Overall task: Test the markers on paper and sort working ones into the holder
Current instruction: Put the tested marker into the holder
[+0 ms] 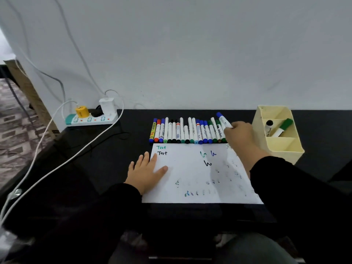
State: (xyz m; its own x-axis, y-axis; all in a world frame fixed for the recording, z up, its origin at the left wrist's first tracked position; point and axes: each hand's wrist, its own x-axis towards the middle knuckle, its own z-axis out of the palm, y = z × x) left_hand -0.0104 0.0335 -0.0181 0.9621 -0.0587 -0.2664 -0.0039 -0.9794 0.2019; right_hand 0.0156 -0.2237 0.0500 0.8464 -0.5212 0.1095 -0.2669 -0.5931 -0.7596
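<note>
The right hand (238, 136) pinches a blue-capped marker (223, 120), tilted, just beyond the paper's (190, 174) far right corner, over the marker row (186, 131). The left hand (145, 168) lies spread flat on the paper's left edge. The holder (276, 147), right of the paper, contains two markers.

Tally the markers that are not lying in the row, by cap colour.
Black-capped marker: 1, in the holder
Green-capped marker: 1, in the holder
Blue-capped marker: 1, gripped by the right hand
Total: 3
</note>
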